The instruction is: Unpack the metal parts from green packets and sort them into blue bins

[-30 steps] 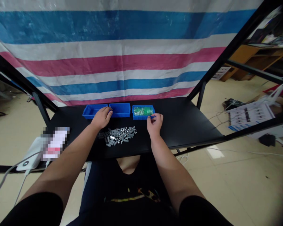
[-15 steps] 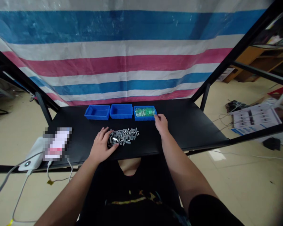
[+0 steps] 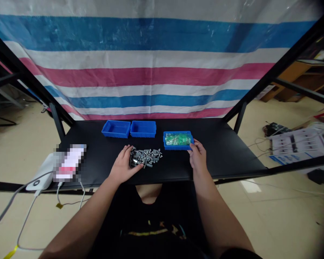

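My left hand (image 3: 122, 167) rests on the black table with thumb and fingers apart, cupped around the left side of a pile of small metal parts (image 3: 147, 157). My right hand (image 3: 198, 157) grips the right end of a blue bin (image 3: 177, 147), its thumb at the near corner. Inside that bin lie clear and green plastic packets (image 3: 179, 139). Two more blue bins, one at the left (image 3: 115, 134) and one in the middle (image 3: 143, 134), stand side by side behind the pile with nothing visible inside.
A phone-like device (image 3: 70, 162), blurred out, and a white power bank (image 3: 43, 176) with cables lie at the table's left end. A striped sheet (image 3: 151, 77) hangs behind the black table (image 3: 226, 151), between dark frame bars.
My right hand has pulled the bin with the packets toward me and to the right, away from the other two bins. My left hand stays beside the metal parts. The view has shifted slightly.
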A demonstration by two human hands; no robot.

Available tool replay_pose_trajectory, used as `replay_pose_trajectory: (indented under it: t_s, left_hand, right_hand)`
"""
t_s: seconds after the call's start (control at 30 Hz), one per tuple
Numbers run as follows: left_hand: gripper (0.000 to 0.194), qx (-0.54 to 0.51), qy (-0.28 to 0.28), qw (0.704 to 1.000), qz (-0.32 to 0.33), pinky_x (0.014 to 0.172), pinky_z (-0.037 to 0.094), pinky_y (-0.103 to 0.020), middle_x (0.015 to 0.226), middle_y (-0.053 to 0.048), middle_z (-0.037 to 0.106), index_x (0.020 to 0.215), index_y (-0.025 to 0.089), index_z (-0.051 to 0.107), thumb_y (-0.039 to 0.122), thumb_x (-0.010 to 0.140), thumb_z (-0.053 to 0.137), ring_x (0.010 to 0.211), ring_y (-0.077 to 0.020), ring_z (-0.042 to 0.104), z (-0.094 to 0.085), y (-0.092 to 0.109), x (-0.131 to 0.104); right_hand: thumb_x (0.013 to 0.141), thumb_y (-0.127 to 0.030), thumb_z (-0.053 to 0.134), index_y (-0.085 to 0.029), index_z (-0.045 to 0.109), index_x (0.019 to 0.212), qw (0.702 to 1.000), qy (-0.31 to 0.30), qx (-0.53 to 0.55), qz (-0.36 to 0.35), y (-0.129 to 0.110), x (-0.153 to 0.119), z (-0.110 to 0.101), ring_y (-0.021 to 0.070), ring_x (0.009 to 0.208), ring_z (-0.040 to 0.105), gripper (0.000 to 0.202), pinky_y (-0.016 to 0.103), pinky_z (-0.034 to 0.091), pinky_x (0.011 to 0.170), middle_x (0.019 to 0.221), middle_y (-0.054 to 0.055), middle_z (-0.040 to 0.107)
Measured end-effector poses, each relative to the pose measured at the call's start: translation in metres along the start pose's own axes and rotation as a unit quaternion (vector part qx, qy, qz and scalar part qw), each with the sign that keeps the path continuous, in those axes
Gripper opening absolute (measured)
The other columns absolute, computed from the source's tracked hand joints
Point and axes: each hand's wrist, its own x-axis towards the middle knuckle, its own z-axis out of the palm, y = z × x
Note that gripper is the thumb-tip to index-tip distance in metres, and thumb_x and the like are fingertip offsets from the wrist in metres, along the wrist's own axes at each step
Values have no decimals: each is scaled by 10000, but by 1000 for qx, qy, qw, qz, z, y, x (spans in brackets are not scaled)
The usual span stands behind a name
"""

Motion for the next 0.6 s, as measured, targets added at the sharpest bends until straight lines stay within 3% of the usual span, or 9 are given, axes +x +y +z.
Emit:
replay_pose_trajectory:
  t_s: [0.1, 0.2, 0.37, 0.6]
  left_hand:
    - [648, -11, 42, 999, -18, 1205, 393, -494, 1501, -165, 529, 1492, 180, 429, 550, 966, 515, 1446, -315, 453, -3, -14, 23]
    - [531, 45, 56, 996, -50, 1152, 416, -520, 1417, -167, 580, 1429, 181, 519, 466, 984, 463, 1344, -337, 523, -3, -28, 52]
    - [542, 163, 8, 982, -94, 991, 472, -564, 1277, -195, 598, 1416, 217, 581, 467, 944, 495, 1201, -398, 553, 2, -40, 81]
    - [575, 176, -37, 979, -95, 954, 452, -602, 1296, -200, 576, 1447, 284, 560, 545, 940, 483, 1213, -437, 528, 6, -45, 97]
  right_hand:
    - [674, -492, 801, -201, 462, 742, 997, 23, 58, 34, 0, 3, 3, 132, 819, 595, 453, 249, 505, 670, 1069, 32, 620]
    - [669, -499, 805, -209, 453, 758, 997, 31, 60, 34, 2, 5, 6, 112, 764, 570, 465, 241, 504, 665, 951, -7, 601]
    - [691, -492, 790, -217, 430, 745, 998, 18, 54, 37, 4, 7, 6, 106, 724, 556, 456, 248, 511, 675, 841, -40, 551]
    - [706, -480, 771, -220, 441, 771, 998, 12, 42, 45, 4, 8, 5, 99, 715, 531, 425, 219, 474, 651, 826, -53, 518]
